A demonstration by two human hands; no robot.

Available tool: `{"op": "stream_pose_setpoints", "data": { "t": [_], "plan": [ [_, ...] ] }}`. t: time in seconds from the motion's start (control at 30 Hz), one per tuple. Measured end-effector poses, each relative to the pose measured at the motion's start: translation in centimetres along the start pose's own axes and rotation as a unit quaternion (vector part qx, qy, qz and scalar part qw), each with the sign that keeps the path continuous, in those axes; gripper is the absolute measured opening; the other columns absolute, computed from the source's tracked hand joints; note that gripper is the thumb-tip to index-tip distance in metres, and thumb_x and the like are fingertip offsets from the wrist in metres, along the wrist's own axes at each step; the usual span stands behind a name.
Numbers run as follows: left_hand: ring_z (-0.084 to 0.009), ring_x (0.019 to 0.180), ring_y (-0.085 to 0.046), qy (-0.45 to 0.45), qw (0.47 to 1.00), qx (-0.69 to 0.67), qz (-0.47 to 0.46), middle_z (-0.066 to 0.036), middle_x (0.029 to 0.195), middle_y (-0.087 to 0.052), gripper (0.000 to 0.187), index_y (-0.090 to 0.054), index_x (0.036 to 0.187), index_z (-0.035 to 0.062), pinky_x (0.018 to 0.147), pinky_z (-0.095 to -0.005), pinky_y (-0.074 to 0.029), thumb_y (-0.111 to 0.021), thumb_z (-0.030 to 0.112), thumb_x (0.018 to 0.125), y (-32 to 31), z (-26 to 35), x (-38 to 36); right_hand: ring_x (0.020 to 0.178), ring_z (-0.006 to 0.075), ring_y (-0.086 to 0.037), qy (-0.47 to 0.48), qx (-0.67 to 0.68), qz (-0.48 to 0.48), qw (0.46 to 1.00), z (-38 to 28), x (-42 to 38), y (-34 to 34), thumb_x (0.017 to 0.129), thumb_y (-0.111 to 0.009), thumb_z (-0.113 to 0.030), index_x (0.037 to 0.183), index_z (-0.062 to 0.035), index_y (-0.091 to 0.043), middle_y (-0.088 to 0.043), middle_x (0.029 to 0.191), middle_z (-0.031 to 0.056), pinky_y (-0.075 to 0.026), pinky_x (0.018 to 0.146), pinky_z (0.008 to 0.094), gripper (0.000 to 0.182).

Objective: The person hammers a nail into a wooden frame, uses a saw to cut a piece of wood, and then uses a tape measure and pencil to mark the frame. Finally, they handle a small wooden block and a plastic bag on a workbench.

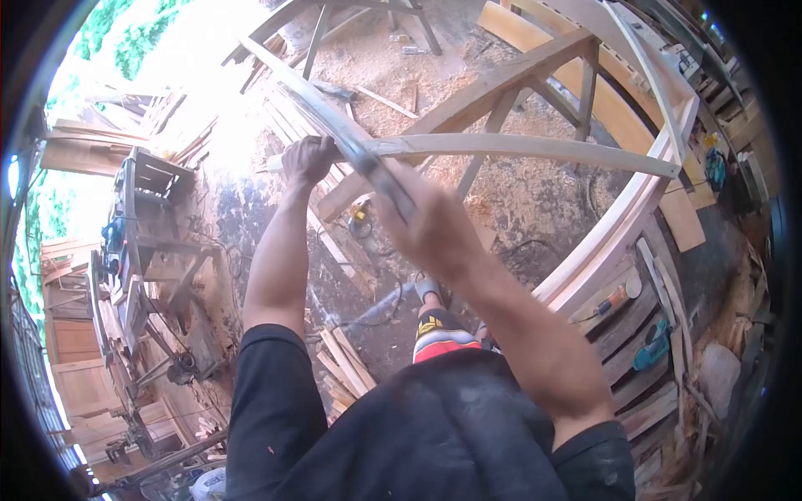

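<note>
My left hand [311, 160] is closed over the left end of a pale, slightly curved wooden piece [518, 145]. This piece lies across a wooden sawhorse [476, 96] and runs off to the right. My right hand [434, 221] is smeared by motion, its fingers wrapped round a long narrow tool [386, 179] with a dark grey, blurred body. The tool crosses the curved piece just right of my left hand. Its exact kind cannot be made out, nor whether the pale strip [288, 75] beyond it belongs to it.
Long curved pale boards [610, 225] stand at the right. Near them lie a teal power tool [652, 346] and a cylindrical can [618, 298]. Sawdust and shavings cover the floor, with a yellow tool [359, 217] and wood strips [344, 363]. A wooden bench [150, 188] stands left.
</note>
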State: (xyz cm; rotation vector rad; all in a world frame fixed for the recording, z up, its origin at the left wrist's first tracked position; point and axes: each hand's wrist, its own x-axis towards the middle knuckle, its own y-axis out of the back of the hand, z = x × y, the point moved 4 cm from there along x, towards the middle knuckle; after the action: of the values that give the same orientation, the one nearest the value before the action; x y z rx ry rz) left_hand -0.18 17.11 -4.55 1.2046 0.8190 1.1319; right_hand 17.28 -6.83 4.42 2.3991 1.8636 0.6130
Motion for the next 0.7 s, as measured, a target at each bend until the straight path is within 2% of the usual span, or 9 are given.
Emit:
{"op": "stream_pose_setpoints", "data": {
  "t": [0.07, 0.17, 0.27, 0.37, 0.4, 0.47, 0.6, 0.67, 0.7],
  "plan": [
    [-0.0392, 0.079, -0.067, 0.001, 1.000, -0.014, 0.000, -0.023, 0.079, -0.069, 0.050, -0.074, 0.076, 0.0065, 0.078, -0.0475, -0.049, -0.042, 0.044, 0.086, 0.7, 0.2, 0.6, 0.085, 0.0444, -0.065, 0.050, -0.036, 0.032, 0.998, -1.2, -7.2, 3.8, 0.088, -0.065, -0.011, 0.124, 0.0012, -0.058, -0.066, 0.096, 0.0264, -0.055, 0.070, 0.0454, 0.038],
    [-0.0390, 0.077, -0.067, -0.001, 1.000, -0.003, 0.002, -0.022, 0.077, -0.069, 0.049, -0.074, 0.075, 0.0060, 0.079, -0.0470, -0.049, -0.043, 0.043, 0.085, -0.2, -0.2, 0.6, 0.093, 0.0369, -0.072, -0.056, -0.078, -0.061, 0.993, -6.1, -19.1, 12.5, 0.086, -0.066, -0.018, 0.126, 0.0157, -0.052, -0.067, 0.109, 0.0309, -0.057, 0.078, 0.0388, 0.054],
    [-0.0383, 0.073, -0.067, 0.008, 1.000, -0.009, 0.017, -0.021, 0.074, -0.069, 0.048, -0.073, 0.074, 0.0063, 0.080, -0.0462, -0.049, -0.044, 0.042, 0.084, -0.1, 0.0, 0.7, 0.095, 0.0347, -0.072, -0.119, -0.131, -0.104, 0.979, -9.7, -18.8, 14.2, 0.090, -0.060, -0.021, 0.129, 0.0158, -0.050, -0.067, 0.109, 0.0322, -0.056, 0.083, 0.0356, 0.054],
    [-0.0366, 0.075, -0.067, 0.007, 0.999, -0.038, -0.017, -0.020, 0.073, -0.069, 0.047, -0.074, 0.075, 0.0073, 0.080, -0.0457, -0.050, -0.044, 0.042, 0.083, 0.9, 0.7, 0.1, 0.081, 0.0332, -0.071, 0.001, -0.052, -0.052, 0.997, -2.6, -9.0, 7.3, 0.094, -0.057, -0.014, 0.123, 0.0086, -0.055, -0.068, 0.094, 0.0245, -0.054, 0.070, 0.0366, 0.037],
    [-0.0361, 0.075, -0.068, 0.007, 0.999, -0.038, -0.012, -0.020, 0.074, -0.069, 0.047, -0.074, 0.075, 0.0079, 0.080, -0.0457, -0.049, -0.044, 0.042, 0.083, 0.8, 0.6, 0.3, 0.070, 0.0327, -0.069, 0.011, 0.014, -0.030, 0.999, -0.1, -3.7, 3.5, 0.094, -0.058, -0.012, 0.116, 0.0035, -0.061, -0.068, 0.081, 0.0206, -0.052, 0.059, 0.0384, 0.028],
    [-0.0350, 0.077, -0.068, 0.009, 0.999, -0.039, 0.000, -0.020, 0.075, -0.069, 0.047, -0.075, 0.075, 0.0089, 0.081, -0.0457, -0.049, -0.043, 0.043, 0.083, 0.4, 0.0, 0.4, 0.066, 0.0406, -0.063, 0.021, -0.005, 0.035, 0.999, 0.3, 4.0, -1.5, 0.094, -0.061, -0.017, 0.100, -0.0004, -0.061, -0.063, 0.075, 0.0235, -0.048, 0.055, 0.0416, 0.018],
    [-0.0364, 0.079, -0.067, 0.020, 0.999, -0.033, 0.010, -0.021, 0.079, -0.070, 0.047, -0.075, 0.075, 0.0097, 0.082, -0.0458, -0.048, -0.043, 0.044, 0.083, 0.1, -0.6, 0.7, 0.075, 0.0419, -0.067, -0.016, 0.014, 0.014, 1.000, -1.8, -2.8, 2.1, 0.091, -0.062, -0.012, 0.114, 0.0006, -0.060, -0.065, 0.081, 0.0257, -0.052, 0.060, 0.0418, 0.026],
    [-0.0382, 0.077, -0.067, 0.001, 1.000, -0.025, 0.015, -0.020, 0.080, -0.070, 0.045, -0.073, 0.072, 0.0110, 0.077, -0.0474, -0.050, -0.044, 0.043, 0.084, -0.1, -0.5, 0.5, 0.084, 0.0280, -0.070, -0.009, -0.040, 0.022, 0.999, -3.7, -12.2, 7.0, 0.086, -0.059, -0.005, 0.122, 0.0101, -0.057, -0.070, 0.099, 0.0205, -0.054, 0.077, 0.0349, 0.039],
    [-0.0391, 0.076, -0.067, -0.011, 1.000, -0.019, 0.017, -0.019, 0.080, -0.070, 0.044, -0.073, 0.071, 0.0117, 0.075, -0.0482, -0.050, -0.044, 0.042, 0.085, 0.0, -0.5, 0.5, 0.082, 0.0293, -0.071, -0.040, -0.095, -0.025, 0.994, -5.5, -16.5, 10.3, 0.085, -0.054, -0.005, 0.121, 0.0112, -0.056, -0.070, 0.097, 0.0224, -0.056, 0.074, 0.0378, 0.040]
  ]
}}
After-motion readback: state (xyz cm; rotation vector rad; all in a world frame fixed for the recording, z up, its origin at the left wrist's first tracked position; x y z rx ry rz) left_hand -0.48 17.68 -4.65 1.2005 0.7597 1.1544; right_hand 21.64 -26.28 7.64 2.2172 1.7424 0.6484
